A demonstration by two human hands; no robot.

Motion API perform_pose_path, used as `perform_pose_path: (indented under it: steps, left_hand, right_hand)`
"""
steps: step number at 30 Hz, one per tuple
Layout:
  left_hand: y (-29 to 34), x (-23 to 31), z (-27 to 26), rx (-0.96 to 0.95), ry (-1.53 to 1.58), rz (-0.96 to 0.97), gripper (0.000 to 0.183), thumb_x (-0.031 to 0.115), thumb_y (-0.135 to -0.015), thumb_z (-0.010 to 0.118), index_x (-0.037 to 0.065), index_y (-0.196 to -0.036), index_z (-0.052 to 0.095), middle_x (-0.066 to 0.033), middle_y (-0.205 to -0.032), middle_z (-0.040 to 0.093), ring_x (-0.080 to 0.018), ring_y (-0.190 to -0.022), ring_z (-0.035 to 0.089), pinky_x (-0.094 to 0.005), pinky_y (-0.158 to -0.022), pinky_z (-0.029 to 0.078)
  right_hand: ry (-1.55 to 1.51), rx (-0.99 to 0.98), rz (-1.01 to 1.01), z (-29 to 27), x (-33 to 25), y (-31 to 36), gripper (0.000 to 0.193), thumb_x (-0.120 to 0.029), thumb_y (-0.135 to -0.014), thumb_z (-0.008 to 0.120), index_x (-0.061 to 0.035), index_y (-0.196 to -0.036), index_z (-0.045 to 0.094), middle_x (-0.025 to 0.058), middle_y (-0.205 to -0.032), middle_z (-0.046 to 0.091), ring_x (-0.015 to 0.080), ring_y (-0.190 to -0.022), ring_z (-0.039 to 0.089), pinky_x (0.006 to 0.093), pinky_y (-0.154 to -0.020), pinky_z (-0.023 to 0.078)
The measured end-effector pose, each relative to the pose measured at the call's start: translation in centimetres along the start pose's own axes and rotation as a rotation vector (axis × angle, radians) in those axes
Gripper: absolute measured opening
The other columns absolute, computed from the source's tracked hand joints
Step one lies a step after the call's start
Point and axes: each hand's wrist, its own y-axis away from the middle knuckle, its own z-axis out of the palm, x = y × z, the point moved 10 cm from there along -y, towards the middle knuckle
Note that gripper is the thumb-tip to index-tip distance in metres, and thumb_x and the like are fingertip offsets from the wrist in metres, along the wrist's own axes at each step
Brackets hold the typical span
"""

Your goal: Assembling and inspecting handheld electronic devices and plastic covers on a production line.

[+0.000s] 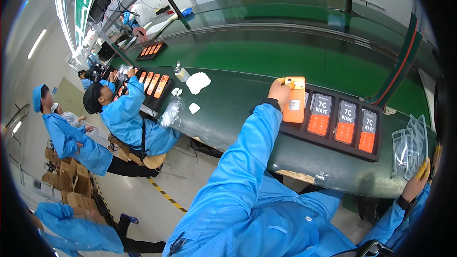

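My left hand (pixel 280 93), with yellow covers on its fingertips, grips the upper edge of an orange phone (pixel 294 107), its back with a white label facing up. The phone is over the left end of a black foam tray (pixel 309 138), hiding part of it. Three phones with grey-and-orange printed fronts (pixel 320 114) lie side by side in the tray's slots. My right hand (pixel 416 182), also with yellow fingertips, is at the bench's right edge, fingers stretched out. It is beside a pile of clear plastic trays (pixel 409 147); whether it touches them I cannot tell.
The green bench (pixel 228 109) bears a bottle (pixel 181 72), white cloths (pixel 198 83) and a crumpled clear bag (pixel 172 112). To the left, a seated co-worker (pixel 126 109) handles another tray of orange phones (pixel 154 86). A green belt (pixel 285 52) runs behind; cartons (pixel 78 181) stand on the floor.
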Motion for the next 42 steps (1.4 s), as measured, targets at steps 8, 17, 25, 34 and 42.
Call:
perform_pose_path:
  steps: [8, 17, 25, 34, 42]
  left_hand:
    - [7.7, 0.2, -0.8, -0.244, 0.729, -0.157, 0.030, 0.017, -0.096, 0.043, 0.002, -0.116, 0.060, -0.0107, -0.112, 0.067, -0.0259, -0.104, 0.063, -0.0406, -0.097, 0.048]
    - [23.8, -8.2, 2.4, -0.433, 0.899, -0.587, 0.042, 0.028, -0.091, 0.047, 0.006, -0.125, 0.060, -0.0064, -0.090, 0.060, -0.0206, -0.068, 0.054, -0.0338, -0.061, 0.044]
    - [27.1, -9.8, 1.4, -0.443, 1.118, -0.509, 0.063, 0.050, -0.095, 0.046, 0.001, -0.133, 0.054, -0.0166, -0.108, 0.068, -0.0311, -0.085, 0.067, -0.0454, -0.072, 0.055]
    - [28.5, -8.7, 0.8, -0.355, 0.951, -0.495, 0.084, 0.071, -0.092, 0.037, 0.004, -0.142, 0.046, -0.0199, -0.138, 0.053, -0.0360, -0.118, 0.058, -0.0511, -0.099, 0.047]
    - [29.5, -8.3, 1.7, -0.399, 0.911, -0.454, 0.087, 0.076, -0.089, 0.039, 0.006, -0.141, 0.046, -0.0189, -0.140, 0.051, -0.0365, -0.120, 0.056, -0.0533, -0.100, 0.046]
  right_hand:
    - [-0.417, -0.343, 0.317, 6.1, -6.4, 4.5, 0.030, -0.024, -0.106, 0.046, -0.0027, -0.121, 0.061, -0.0004, -0.079, 0.056, 0.0027, -0.058, 0.046, 0.0192, -0.051, 0.036]
    - [-0.575, -1.432, 0.675, 19.2, -16.0, 19.8, 0.013, -0.009, -0.096, 0.055, -0.0003, -0.096, 0.066, 0.0083, -0.066, 0.063, 0.0135, -0.048, 0.055, 0.0256, -0.045, 0.044]
    - [-0.651, -1.094, 0.945, 24.1, -16.0, 24.8, 0.016, -0.017, -0.096, 0.063, -0.0031, -0.103, 0.064, 0.0041, -0.078, 0.064, 0.0091, -0.057, 0.054, 0.0235, -0.049, 0.042]
    - [-0.778, -0.758, 1.177, 21.3, -15.9, 27.1, 0.021, -0.015, -0.097, 0.062, -0.0062, -0.115, 0.059, 0.0067, -0.091, 0.066, 0.0150, -0.073, 0.063, 0.0264, -0.054, 0.048]
    - [-0.911, -0.795, 1.208, 19.0, -19.9, 30.1, 0.032, -0.014, -0.097, 0.060, -0.0063, -0.126, 0.047, 0.0101, -0.099, 0.065, 0.0181, -0.076, 0.066, 0.0295, -0.060, 0.055]
